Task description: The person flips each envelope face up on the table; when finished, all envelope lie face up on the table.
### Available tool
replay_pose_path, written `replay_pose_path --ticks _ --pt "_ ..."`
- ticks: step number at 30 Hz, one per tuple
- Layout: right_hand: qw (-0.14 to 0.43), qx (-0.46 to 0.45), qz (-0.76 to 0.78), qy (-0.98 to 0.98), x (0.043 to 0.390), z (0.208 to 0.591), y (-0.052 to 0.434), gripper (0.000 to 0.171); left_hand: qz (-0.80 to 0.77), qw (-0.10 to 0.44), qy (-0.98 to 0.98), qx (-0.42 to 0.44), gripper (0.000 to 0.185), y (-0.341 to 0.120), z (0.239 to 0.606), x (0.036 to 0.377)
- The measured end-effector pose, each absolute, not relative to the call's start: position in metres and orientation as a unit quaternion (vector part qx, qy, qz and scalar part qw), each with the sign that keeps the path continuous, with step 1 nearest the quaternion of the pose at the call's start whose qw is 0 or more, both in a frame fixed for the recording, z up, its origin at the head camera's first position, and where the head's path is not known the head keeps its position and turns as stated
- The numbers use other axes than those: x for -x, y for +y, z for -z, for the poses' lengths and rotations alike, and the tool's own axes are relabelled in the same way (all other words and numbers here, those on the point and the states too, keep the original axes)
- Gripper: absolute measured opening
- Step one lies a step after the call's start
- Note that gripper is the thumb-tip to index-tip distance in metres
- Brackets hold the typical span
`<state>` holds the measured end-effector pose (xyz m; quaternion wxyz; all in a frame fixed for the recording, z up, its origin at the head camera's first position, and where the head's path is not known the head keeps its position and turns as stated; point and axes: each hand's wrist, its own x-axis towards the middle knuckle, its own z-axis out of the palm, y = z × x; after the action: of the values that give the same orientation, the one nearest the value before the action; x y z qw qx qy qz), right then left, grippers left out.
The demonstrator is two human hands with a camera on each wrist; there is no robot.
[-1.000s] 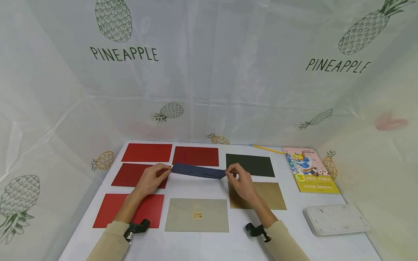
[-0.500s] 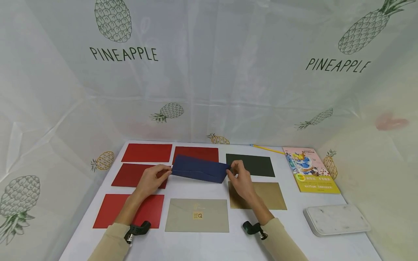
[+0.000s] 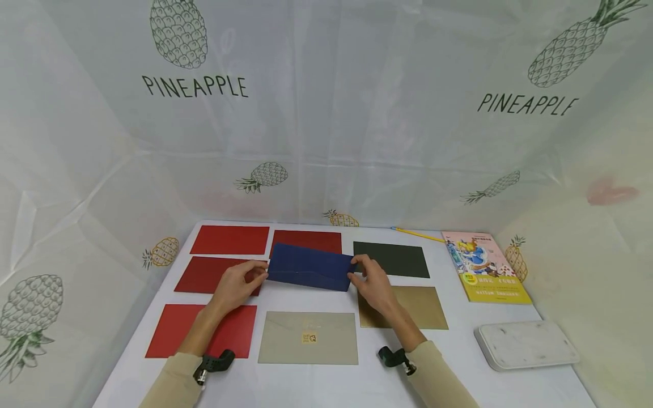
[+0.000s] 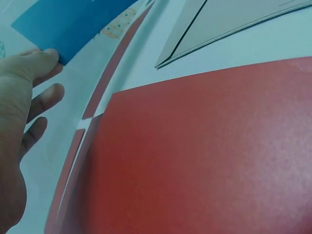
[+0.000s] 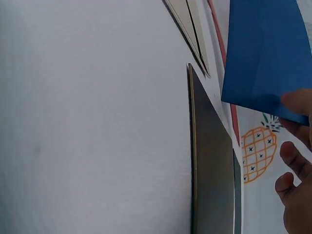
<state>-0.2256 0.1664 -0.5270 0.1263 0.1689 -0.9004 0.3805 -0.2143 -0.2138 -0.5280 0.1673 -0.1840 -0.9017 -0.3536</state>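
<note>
The blue envelope [image 3: 310, 267] hangs tilted above the counter [image 3: 306, 385] middle, its left end pinched in the left hand's [image 3: 236, 284] grip and its right end in the right hand's [image 3: 374, 284], among red envelopes [image 3: 229, 239], a grey one [image 3: 308, 338], and a book [image 3: 484, 266] far right.
</note>
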Motion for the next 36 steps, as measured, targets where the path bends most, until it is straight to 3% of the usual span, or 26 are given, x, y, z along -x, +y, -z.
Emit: replay_pose_path --ticks 11,23,36 --pt "0.063 -0.163 -0.353 -0.919 0.227 0.531 0.161 0.043 0.355 0.143 -0.902 0.200 0.069 -0.218 0.530 0.217" --pt "0.082 -0.193 -0.271 -0.939 0.229 0.534 0.156 0.054 0.344 0.048 -0.914 0.212 0.084 -0.223 0.528 0.215" --pt "0.043 -0.214 -0.179 -0.959 0.233 0.528 0.152 0.051 0.292 0.001 -0.931 0.220 0.082 -0.225 0.532 0.218"
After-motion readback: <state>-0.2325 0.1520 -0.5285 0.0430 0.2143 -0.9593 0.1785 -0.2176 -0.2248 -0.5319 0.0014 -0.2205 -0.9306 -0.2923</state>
